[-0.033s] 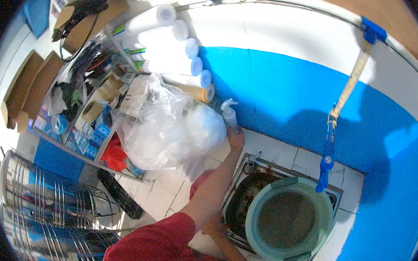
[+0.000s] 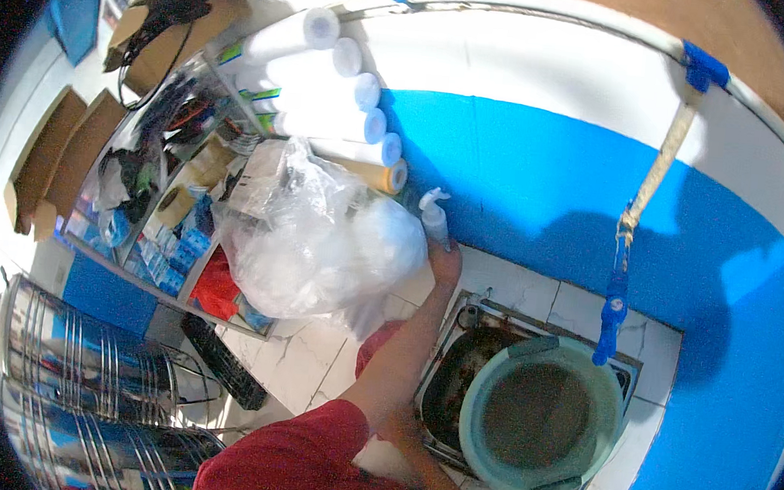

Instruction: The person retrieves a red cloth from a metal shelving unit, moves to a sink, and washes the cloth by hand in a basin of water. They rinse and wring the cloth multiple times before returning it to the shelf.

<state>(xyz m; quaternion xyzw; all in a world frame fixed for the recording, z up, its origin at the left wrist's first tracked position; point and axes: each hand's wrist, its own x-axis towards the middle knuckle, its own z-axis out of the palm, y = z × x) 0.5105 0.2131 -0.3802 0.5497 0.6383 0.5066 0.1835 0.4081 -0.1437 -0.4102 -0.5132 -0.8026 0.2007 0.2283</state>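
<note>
My left arm reaches up and across to a small clear pump bottle with a white pump top, close by the blue wall. The fingers of my left hand close round the bottle's lower part. Right beside it lies a large clear plastic bag with white contents. My right forearm passes beneath the left arm, which hides my right hand; what it touches does not show. A dark red cloth-like patch peeks out beside my left forearm.
A green basin of murky water sits over the metal sink. Above it hangs a blue tap on a pipe. At left are a glass showcase of packaged goods, white filter cartridges and shiny metal cylinders.
</note>
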